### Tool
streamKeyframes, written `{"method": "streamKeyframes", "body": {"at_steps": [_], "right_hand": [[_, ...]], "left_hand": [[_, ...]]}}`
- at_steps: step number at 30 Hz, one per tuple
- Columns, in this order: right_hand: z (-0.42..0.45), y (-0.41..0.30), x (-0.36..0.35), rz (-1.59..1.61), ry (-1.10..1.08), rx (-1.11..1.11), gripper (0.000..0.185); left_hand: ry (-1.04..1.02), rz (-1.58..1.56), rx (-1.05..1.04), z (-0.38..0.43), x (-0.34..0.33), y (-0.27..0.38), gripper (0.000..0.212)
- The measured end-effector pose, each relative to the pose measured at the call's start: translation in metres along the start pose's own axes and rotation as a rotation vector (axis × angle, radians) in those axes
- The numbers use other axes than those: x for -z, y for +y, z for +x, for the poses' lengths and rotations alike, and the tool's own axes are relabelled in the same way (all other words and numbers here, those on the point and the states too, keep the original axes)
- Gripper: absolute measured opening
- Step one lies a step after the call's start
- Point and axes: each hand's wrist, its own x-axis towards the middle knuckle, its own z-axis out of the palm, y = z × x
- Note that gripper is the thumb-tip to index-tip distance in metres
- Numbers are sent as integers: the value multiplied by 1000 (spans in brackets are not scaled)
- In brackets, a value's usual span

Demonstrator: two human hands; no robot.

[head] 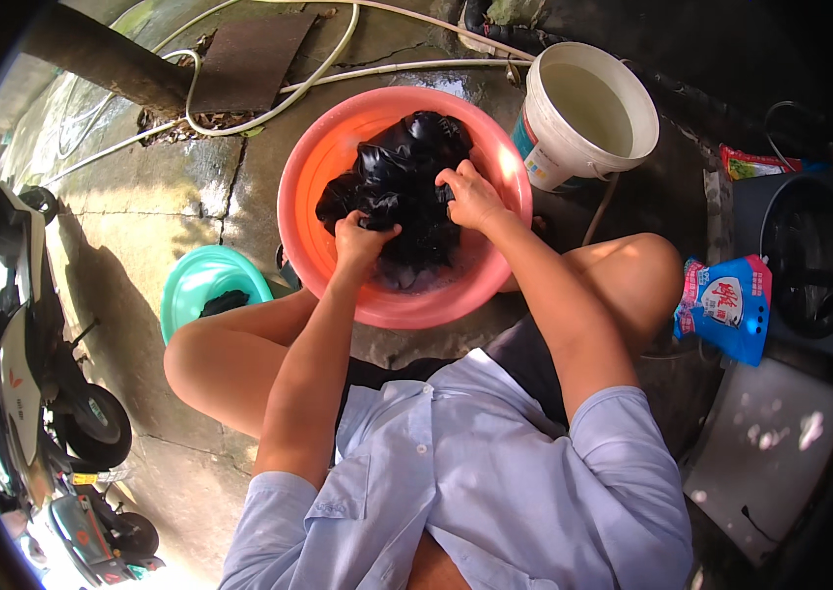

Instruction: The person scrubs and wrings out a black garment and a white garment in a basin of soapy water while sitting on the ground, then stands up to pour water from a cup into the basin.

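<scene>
A wet black garment (409,177) lies bunched in a round pink plastic basin (401,313) between my knees. Some sudsy water shows along the near side of the basin. My left hand (363,240) grips a fold of the dark cloth at its near left part. On the right, my right hand (471,195) pinches another part of the same cloth, close to the basin's right wall. Both sets of fingertips are partly hidden by the fabric.
A white bucket (586,110) of water stands beyond the basin, to the right. At left sits a green basin (213,269) with dark cloth. A blue detergent bag (729,306) is by my right knee. Hoses (387,68) cross the concrete; scooters (55,383) stand far left.
</scene>
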Motion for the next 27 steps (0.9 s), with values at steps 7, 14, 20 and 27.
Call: {"method": "streamKeyframes", "body": {"at_steps": [7, 14, 20, 27], "right_hand": [[-12, 1, -31, -75, -64, -257, 61], [-20, 70, -125, -328, -40, -434, 58], [-15, 8, -87, -437, -535, -378, 69], [-2, 37, 33, 57, -702, -180, 91]], "left_hand": [[32, 477, -128, -27, -33, -12, 51], [30, 907, -23, 8, -61, -36, 40], [-297, 1149, 47, 2, -24, -31, 43], [-406, 613, -235, 11, 82, 38, 39]]}}
